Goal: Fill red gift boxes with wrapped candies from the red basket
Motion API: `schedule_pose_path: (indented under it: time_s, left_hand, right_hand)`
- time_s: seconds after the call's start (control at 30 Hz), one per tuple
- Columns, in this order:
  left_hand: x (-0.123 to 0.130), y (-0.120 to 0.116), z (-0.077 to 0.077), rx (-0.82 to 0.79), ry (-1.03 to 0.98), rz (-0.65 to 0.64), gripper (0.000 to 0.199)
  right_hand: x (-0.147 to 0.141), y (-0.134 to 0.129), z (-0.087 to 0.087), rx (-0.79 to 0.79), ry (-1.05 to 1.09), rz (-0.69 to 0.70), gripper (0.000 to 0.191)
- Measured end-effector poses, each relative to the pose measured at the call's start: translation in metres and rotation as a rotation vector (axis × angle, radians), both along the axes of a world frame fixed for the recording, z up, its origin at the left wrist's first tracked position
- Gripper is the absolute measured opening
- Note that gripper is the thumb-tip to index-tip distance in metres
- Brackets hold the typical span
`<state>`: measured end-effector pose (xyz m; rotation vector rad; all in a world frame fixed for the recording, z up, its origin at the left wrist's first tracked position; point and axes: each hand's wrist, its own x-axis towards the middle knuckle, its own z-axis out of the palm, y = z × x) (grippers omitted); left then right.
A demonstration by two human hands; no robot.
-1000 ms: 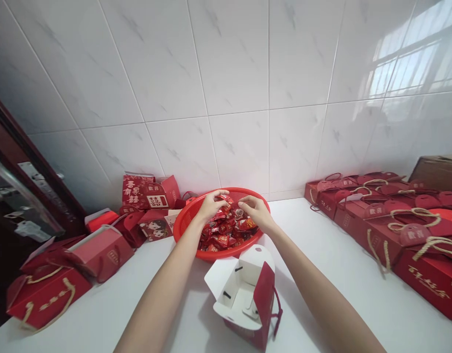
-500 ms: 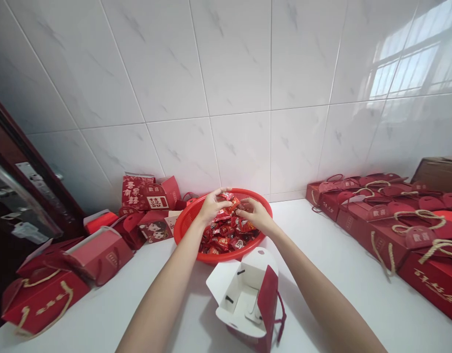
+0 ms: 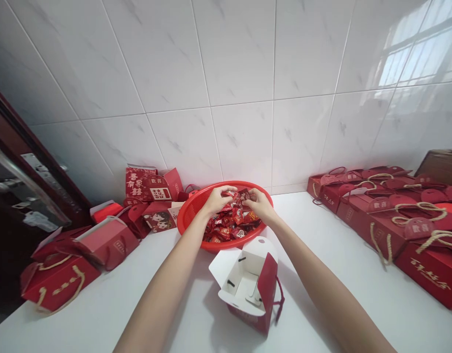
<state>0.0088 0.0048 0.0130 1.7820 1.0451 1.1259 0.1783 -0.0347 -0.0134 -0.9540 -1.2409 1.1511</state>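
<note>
My left hand (image 3: 217,201) reaches into a red plastic basket (image 3: 187,216), its fingers curled around red-wrapped candies. My right hand (image 3: 261,206) faces it from the other side, fingers bent on more candies near the basket's far part. Between and below both hands lies a heap of wrapped candies (image 3: 226,232), mostly red and shiny. How many candies each hand grips is hidden. Between my forearms, in front of the basket, stands a red gift box (image 3: 269,294) with its white flaps spread and a dark red cord at its right. Its white inside shows no candies.
Closed red boxes with rope handles (image 3: 380,220) line the right side. More red boxes (image 3: 108,240) stand at the left, with printed ones (image 3: 159,189) stacked by the tiled wall (image 3: 240,142). A brown carton (image 3: 439,166) sits at the far right.
Both hands have stayed in the basket, shifting slightly among the candies, with the fingers now lower on the heap. The view has tilted a little downward. The open box has kept its place.
</note>
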Motion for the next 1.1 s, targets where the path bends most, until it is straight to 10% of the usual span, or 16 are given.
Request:
schedule_pose_path:
  time_s: [0.7, 0.9, 1.1]
  left_hand:
    - [-0.004, -0.002, 0.003, -0.122, -0.015, -0.137, 0.059]
    - [-0.040, -0.005, -0.006, -0.188, 0.725, -0.129, 0.037]
    - [-0.019, -0.021, -0.009, -0.235, 1.175, -0.151, 0.077]
  right_hand:
    - [0.004, 0.006, -0.005, 0.108, 0.046, 0.069, 0.033]
    - [0.002, -0.001, 0.001, 0.053, 0.064, -0.015, 0.036]
    - [0.003, -0.005, 0.006, 0.083, 0.049, 0.047, 0.025]
